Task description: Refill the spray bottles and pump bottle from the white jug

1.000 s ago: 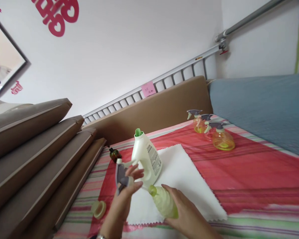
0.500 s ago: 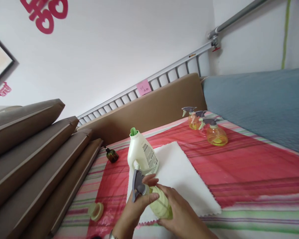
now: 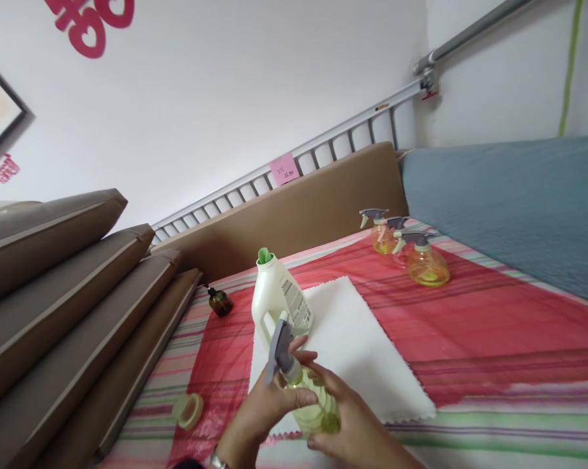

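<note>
My left hand [image 3: 264, 410] is closed round the grey trigger head [image 3: 280, 345] of a pale green spray bottle [image 3: 313, 407]. The head sits on the bottle's neck. My right hand [image 3: 345, 423] grips the bottle's body from the right, holding it tilted just above the white cloth [image 3: 352, 339]. Right behind the hands stands a white detergent jug [image 3: 279, 299] with an open green spout.
A yellow-green cap [image 3: 189, 410] lies on the striped cover at the left. A small brown bottle [image 3: 220, 302] stands by the stacked brown cushions [image 3: 79, 312]. Orange spray bottles [image 3: 411, 254] stand far right on the red sheet [image 3: 494, 326]. A brown headboard [image 3: 304, 215] runs behind.
My left hand brought the trigger head from the left onto the bottle's neck. The bottle has been raised more upright between both hands.
</note>
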### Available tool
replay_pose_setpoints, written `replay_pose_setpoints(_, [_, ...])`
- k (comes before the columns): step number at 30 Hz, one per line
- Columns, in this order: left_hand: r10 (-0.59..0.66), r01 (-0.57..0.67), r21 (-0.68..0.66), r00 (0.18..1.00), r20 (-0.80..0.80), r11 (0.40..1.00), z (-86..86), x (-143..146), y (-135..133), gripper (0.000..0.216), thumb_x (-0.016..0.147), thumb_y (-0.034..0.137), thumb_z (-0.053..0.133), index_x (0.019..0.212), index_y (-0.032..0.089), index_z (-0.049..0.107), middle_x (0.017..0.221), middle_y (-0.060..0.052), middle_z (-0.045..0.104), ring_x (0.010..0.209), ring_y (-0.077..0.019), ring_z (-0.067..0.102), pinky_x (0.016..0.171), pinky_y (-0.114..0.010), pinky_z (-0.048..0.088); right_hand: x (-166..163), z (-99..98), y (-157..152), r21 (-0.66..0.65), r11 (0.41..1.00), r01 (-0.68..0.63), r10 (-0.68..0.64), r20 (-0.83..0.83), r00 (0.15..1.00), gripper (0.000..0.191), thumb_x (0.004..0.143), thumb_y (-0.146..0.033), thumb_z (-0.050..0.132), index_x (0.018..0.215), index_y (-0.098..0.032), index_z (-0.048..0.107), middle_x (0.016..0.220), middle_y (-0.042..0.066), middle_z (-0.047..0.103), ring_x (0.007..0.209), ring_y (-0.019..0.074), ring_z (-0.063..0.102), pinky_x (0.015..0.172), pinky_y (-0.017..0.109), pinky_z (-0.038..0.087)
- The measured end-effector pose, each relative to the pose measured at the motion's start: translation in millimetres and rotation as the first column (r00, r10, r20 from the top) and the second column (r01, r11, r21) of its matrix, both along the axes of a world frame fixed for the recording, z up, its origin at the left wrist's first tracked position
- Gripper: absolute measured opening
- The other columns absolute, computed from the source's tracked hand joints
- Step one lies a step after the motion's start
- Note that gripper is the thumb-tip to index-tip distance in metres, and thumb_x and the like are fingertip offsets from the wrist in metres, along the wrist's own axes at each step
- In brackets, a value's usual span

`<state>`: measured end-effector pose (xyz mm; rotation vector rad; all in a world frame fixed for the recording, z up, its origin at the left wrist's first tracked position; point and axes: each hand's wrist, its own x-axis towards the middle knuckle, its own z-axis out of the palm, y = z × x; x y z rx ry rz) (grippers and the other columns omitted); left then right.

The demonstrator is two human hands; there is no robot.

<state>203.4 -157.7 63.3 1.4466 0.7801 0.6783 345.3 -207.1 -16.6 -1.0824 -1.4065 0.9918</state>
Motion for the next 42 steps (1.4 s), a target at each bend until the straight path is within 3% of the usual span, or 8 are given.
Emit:
replay_pose_setpoints(4, [0.042, -0.043, 0.026, 0.998, 0.047, 0.999, -0.2, -2, -2, 0.068, 0.053, 0.041, 0.082, 0.114, 0.024, 0.060, 0.128, -0.012, 0.054, 0.121, -0.0350, 0.044, 0.097, -0.044, 0.038, 1, 1.6, 3, 0.012, 1.000, 0.013, -0.013, -0.011, 1.000, 0.081, 0.053, -0.008, 0.067, 0.128, -0.027, 0.041, 0.126, 0.005, 0.055, 0.115, 0.0234, 0.051, 0.098, 0.037, 0.040])
replay_pose_setpoints(9, [0.164, -0.177, 0.108, 0.979, 0.121, 0.978, -4.8, -4, 1, 0.069, 0.053, 0.042, 0.081, 0.115, 0.021, 0.057, 0.117, -0.013, 0.060, 0.109, -0.0337, 0.053, 0.089, -0.044, 0.043, 2, -4.0, 4, 0.034, 0.996, 0.080, -0.082, 0.068, 0.994, 0.082, 0.052, -0.006, 0.063, 0.129, -0.026, 0.040, 0.129, 0.005, 0.052, 0.117, 0.0233, 0.049, 0.100, 0.037, 0.037])
replay_pose_setpoints(15, [0.299, -0.330, 0.132, 0.930, 0.212, 0.935, -11.8, -3, 7, 0.039, 0.059, 0.033, 0.079, 0.092, 0.019, 0.066, 0.095, -0.008, 0.067, 0.087, -0.0218, 0.059, 0.075, -0.031, 0.046, 2, -4.1, 3, 0.000, 0.994, 0.113, -0.112, 0.148, 0.983, 0.082, 0.053, -0.010, 0.060, 0.131, -0.024, 0.038, 0.131, 0.007, 0.050, 0.121, 0.0245, 0.045, 0.103, 0.039, 0.035])
replay_pose_setpoints(23, [0.278, -0.308, 0.150, 0.941, 0.194, 0.939, -13.6, -7, 8, 0.017, 0.065, 0.026, 0.075, 0.079, 0.018, 0.069, 0.076, -0.001, 0.066, 0.075, -0.0154, 0.056, 0.072, -0.026, 0.043, 2, -5.1, 3, -0.006, 0.994, 0.110, -0.108, 0.130, 0.986, 0.080, 0.054, -0.010, 0.060, 0.130, -0.024, 0.038, 0.129, 0.006, 0.051, 0.119, 0.0232, 0.046, 0.102, 0.036, 0.034])
replay_pose_setpoints(29, [0.226, -0.248, 0.161, 0.963, 0.144, 0.955, -8.4, -6, 4, 0.022, 0.071, 0.028, 0.070, 0.091, 0.019, 0.068, 0.085, -0.003, 0.066, 0.086, -0.0196, 0.057, 0.081, -0.030, 0.042, 3, -2.5, 3, -0.010, 0.993, 0.117, -0.114, 0.132, 0.985, 0.079, 0.055, -0.010, 0.059, 0.130, -0.024, 0.037, 0.128, 0.005, 0.052, 0.118, 0.0219, 0.047, 0.100, 0.034, 0.034])
replay_pose_setpoints(35, [0.346, -0.367, 0.169, 0.928, 0.141, 0.915, -12.8, -2, 7, 0.036, 0.055, 0.030, 0.081, 0.084, 0.018, 0.065, 0.081, -0.003, 0.065, 0.080, -0.0204, 0.058, 0.074, -0.029, 0.044, 1, 0.5, 3, 0.005, 0.992, 0.129, -0.128, 0.175, 0.976, 0.079, 0.055, -0.012, 0.059, 0.130, -0.024, 0.038, 0.128, 0.005, 0.052, 0.118, 0.0233, 0.047, 0.100, 0.034, 0.035])
replay_pose_setpoints(38, [0.349, -0.367, 0.164, 0.928, 0.127, 0.916, -14.6, -2, 7, 0.027, 0.059, 0.029, 0.079, 0.080, 0.018, 0.066, 0.076, -0.001, 0.065, 0.076, -0.0177, 0.057, 0.073, -0.027, 0.043, 1, -2.2, 4, -0.024, 0.992, 0.125, -0.119, 0.183, 0.976, 0.079, 0.054, -0.012, 0.059, 0.130, -0.023, 0.039, 0.128, 0.007, 0.052, 0.118, 0.0240, 0.047, 0.099, 0.035, 0.035])
replay_pose_setpoints(42, [0.278, -0.297, 0.129, 0.950, 0.145, 0.946, -17.6, -6, 7, 0.029, 0.068, 0.030, 0.073, 0.093, 0.018, 0.068, 0.090, -0.005, 0.069, 0.088, -0.0212, 0.059, 0.082, -0.031, 0.041, -1, -9.4, 7, -0.075, 0.993, 0.089, -0.079, 0.124, 0.989, 0.081, 0.053, -0.012, 0.061, 0.130, -0.023, 0.039, 0.128, 0.008, 0.053, 0.116, 0.0238, 0.049, 0.098, 0.035, 0.037])
